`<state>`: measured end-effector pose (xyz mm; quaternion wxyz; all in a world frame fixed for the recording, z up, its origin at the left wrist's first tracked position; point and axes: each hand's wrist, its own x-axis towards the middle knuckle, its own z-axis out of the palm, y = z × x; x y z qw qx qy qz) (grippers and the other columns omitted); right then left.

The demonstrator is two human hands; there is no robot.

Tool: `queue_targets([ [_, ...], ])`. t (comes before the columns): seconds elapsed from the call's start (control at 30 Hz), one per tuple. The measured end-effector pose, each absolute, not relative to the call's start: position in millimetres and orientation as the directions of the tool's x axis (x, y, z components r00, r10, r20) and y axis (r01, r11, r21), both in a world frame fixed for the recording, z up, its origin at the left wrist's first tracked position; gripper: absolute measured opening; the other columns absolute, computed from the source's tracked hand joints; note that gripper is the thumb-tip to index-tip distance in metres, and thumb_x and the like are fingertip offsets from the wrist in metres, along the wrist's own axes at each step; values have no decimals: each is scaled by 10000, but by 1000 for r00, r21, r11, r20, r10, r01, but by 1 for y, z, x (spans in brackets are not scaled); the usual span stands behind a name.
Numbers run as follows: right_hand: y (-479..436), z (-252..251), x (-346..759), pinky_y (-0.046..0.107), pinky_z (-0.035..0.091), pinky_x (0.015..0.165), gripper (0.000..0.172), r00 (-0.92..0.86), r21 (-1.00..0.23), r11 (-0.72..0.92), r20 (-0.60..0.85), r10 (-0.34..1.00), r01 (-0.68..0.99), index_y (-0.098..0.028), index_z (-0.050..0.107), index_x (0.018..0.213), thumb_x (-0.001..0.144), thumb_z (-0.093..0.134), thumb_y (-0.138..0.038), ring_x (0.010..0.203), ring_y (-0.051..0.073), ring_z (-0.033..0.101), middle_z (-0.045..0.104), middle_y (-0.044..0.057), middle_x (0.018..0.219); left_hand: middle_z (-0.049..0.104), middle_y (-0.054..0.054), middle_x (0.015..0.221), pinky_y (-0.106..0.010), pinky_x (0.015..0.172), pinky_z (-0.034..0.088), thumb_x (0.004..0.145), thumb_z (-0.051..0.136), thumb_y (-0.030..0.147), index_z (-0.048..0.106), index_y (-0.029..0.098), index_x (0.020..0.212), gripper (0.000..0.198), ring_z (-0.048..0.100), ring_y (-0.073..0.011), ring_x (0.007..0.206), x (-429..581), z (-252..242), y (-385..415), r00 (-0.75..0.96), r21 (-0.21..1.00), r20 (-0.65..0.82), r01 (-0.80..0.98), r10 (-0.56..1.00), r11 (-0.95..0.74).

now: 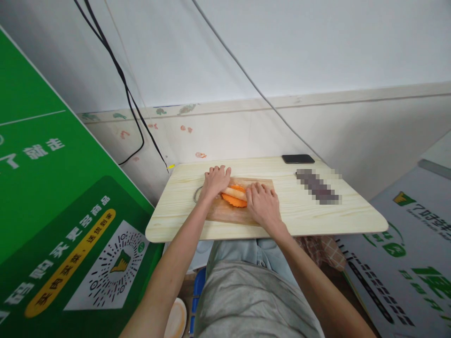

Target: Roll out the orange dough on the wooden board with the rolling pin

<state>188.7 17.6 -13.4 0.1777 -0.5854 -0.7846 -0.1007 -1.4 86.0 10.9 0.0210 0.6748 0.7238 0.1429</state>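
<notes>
A pale wooden rolling pin [235, 193] lies across a flat, ragged-edged sheet of orange dough [233, 202]. The dough rests on a wooden cutting board [225, 216] with a metal ring handle at its left end. My left hand [215, 182] grips the left end of the pin, its fingers bent over it. On the other end, my right hand [263, 203] is curled over the pin and hides that tip. Part of the dough's right side is covered by the right hand.
The board sits on a light wood-grain table [317, 220] against the wall. A black phone [298, 159] lies at the back edge, with a dark pixelated item [317, 186] in front of it. Green panels [116, 202] stand at left, and a round plate [176, 318] is below.
</notes>
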Motion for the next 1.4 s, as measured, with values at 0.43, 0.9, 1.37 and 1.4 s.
queue_targets([
  [0.43,22,-5,193,457,443,973,468,-291,-26,317,330,898,948,-204,715,1230,1150,277,-349,1189,332,604,718,161,1304,728,-116,1390,-483,1113,449,1127,357,392,654,219,1362,416,596,-312,1316,-2,4,84,-117,282,286,959,951,33],
  [0.9,8,-14,202,468,389,1206,504,-441,-48,504,417,795,862,-113,629,1479,1138,335,-337,1429,306,576,658,183,1520,696,-156,1395,-516,1126,458,1133,341,459,615,217,1473,500,566,-350,1361,-10,-17,23,-27,144,323,989,946,-21],
  [1.37,40,-8,203,463,367,1251,508,-540,-58,599,371,755,798,-146,646,1472,1148,307,-342,1486,293,531,666,129,1524,597,-242,1557,-611,1238,354,1122,308,520,514,104,1593,662,419,-433,1551,-4,-25,6,-109,186,348,981,931,46],
  [1.4,45,-9,203,462,364,1252,516,-545,-56,600,359,758,798,-146,637,1484,1149,300,-348,1502,298,514,659,123,1534,592,-248,1560,-624,1241,342,1121,310,524,504,100,1600,669,417,-439,1550,-3,-23,9,-116,184,347,981,931,54],
])
